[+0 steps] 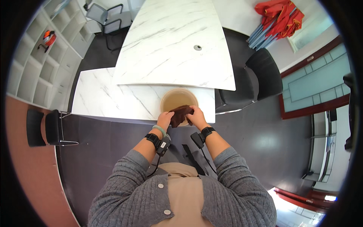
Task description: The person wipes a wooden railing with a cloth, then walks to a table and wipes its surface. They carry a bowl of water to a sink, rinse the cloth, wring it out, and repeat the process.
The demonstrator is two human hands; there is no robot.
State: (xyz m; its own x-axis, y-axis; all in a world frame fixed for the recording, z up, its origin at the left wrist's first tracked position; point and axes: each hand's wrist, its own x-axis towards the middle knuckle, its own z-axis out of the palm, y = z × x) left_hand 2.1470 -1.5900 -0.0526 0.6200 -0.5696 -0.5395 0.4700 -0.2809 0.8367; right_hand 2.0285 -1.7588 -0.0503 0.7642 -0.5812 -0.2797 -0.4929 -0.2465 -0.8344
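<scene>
A dark brown cloth (179, 114) is stretched between my two hands, over the near rim of a round tan basin (179, 89). My left hand (165, 120) grips the cloth's left end, and my right hand (198, 117) pinches its right end. Yellowish, cloudy water (177, 101) stands in the basin. The cloth hides part of the basin's near side. A pale green bangle and a black strapped device are on my left wrist; another strapped device is on my right.
The basin stands on a white marble-patterned desk (99, 93), close to its front edge. A second, higher marble-patterned tabletop (170, 56) lies beyond it. A black chair (261, 73) stands at the right, another chair (52, 127) at the left. White shelving (42, 65) lines the left wall.
</scene>
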